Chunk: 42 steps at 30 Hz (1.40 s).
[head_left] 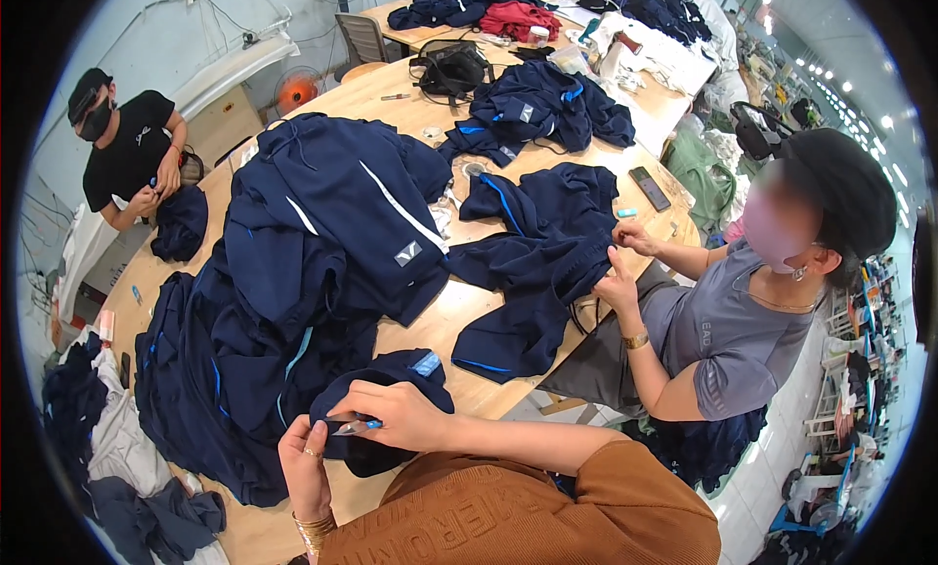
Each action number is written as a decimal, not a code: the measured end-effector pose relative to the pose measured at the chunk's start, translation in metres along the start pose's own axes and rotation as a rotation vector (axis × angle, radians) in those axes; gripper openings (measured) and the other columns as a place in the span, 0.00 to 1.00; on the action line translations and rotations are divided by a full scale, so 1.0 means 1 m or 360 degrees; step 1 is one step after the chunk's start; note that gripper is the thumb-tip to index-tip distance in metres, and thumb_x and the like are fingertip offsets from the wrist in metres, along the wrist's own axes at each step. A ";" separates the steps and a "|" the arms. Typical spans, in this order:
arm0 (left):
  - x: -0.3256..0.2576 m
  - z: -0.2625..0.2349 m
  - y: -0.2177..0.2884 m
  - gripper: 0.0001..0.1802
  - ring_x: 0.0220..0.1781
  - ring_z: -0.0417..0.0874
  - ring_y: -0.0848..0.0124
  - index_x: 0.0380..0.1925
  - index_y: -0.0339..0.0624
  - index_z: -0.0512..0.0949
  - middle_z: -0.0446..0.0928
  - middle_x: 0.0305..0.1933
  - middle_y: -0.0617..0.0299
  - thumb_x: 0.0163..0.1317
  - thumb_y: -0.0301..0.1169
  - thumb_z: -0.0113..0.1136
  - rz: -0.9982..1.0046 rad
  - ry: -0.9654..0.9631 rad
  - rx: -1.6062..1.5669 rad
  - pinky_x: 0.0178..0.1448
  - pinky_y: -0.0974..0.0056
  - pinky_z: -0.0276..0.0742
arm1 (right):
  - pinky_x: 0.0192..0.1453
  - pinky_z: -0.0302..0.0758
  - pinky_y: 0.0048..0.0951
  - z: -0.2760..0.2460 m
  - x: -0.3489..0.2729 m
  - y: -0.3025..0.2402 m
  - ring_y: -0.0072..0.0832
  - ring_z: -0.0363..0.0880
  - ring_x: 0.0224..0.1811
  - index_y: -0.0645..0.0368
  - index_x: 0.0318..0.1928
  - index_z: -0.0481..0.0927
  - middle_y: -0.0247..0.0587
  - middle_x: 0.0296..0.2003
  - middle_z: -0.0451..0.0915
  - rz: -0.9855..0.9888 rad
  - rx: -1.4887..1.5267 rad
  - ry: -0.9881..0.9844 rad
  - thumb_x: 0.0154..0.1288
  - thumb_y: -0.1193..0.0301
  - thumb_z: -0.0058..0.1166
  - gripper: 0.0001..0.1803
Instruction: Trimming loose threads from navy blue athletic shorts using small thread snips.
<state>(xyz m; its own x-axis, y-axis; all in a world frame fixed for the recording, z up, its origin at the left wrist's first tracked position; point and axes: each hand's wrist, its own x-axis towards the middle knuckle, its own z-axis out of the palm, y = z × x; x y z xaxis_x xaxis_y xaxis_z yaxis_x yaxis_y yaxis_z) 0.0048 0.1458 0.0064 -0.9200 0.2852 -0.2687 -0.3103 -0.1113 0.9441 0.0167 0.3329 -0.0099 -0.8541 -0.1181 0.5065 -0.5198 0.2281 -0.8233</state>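
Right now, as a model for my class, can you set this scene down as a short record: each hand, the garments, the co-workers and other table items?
Left hand: pinching the edge of a navy garment
Right hand: holding a small blue tool by that edge; exact type unclear
Large pile: navy garments, some striped white or blue, on a wooden table
Co-worker at right: holding a navy garment with blue trim
Co-worker at far left: handling dark cloth
Other table items: black bag, phone
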 end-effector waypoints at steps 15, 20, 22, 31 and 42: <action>-0.002 0.012 0.006 0.07 0.28 0.63 0.86 0.25 0.43 0.68 0.66 0.26 0.75 0.62 0.26 0.53 -0.0016 -0.0015 0.0057 0.35 0.79 0.59 | 0.26 0.70 0.25 0.000 -0.001 -0.007 0.32 0.74 0.25 0.59 0.32 0.72 0.37 0.27 0.71 -0.0081 -0.0082 0.0076 0.43 0.84 0.53 0.13; 0.000 0.007 -0.002 0.05 0.31 0.65 0.85 0.27 0.41 0.70 0.69 0.29 0.74 0.62 0.26 0.52 0.0003 -0.0010 0.0058 0.38 0.79 0.60 | 0.26 0.71 0.25 -0.013 0.005 -0.013 0.33 0.75 0.26 0.60 0.34 0.74 0.38 0.28 0.72 -0.0065 -0.0109 0.0181 0.44 0.83 0.55 0.13; -0.002 0.013 0.003 0.04 0.32 0.67 0.85 0.28 0.40 0.70 0.71 0.30 0.73 0.62 0.26 0.52 -0.0016 -0.0012 0.0016 0.39 0.79 0.61 | 0.26 0.72 0.24 -0.010 0.002 -0.016 0.32 0.76 0.25 0.60 0.35 0.75 0.38 0.29 0.72 -0.0035 -0.0127 0.0147 0.45 0.80 0.59 0.13; -0.002 0.026 0.004 0.05 0.22 0.61 0.90 0.27 0.46 0.70 0.67 0.24 0.78 0.61 0.29 0.54 -0.0087 0.0047 0.0032 0.26 0.82 0.55 | 0.27 0.71 0.26 -0.001 -0.005 -0.004 0.33 0.74 0.26 0.61 0.32 0.72 0.38 0.30 0.71 0.0021 -0.0310 0.0012 0.47 0.82 0.56 0.10; -0.004 0.013 -0.003 0.06 0.25 0.63 0.86 0.25 0.44 0.70 0.68 0.25 0.76 0.61 0.28 0.55 -0.0100 0.0057 -0.0092 0.30 0.79 0.56 | 0.29 0.73 0.26 -0.001 -0.012 -0.005 0.33 0.77 0.26 0.60 0.33 0.74 0.38 0.34 0.72 -0.0026 -0.0318 0.0012 0.46 0.79 0.58 0.11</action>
<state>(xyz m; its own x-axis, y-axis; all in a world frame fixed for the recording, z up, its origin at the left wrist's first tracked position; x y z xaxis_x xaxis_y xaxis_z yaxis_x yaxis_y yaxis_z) 0.0122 0.1576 0.0071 -0.9060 0.2594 -0.3344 -0.3797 -0.1493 0.9130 0.0290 0.3339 -0.0119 -0.8452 -0.1163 0.5217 -0.5188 0.4135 -0.7483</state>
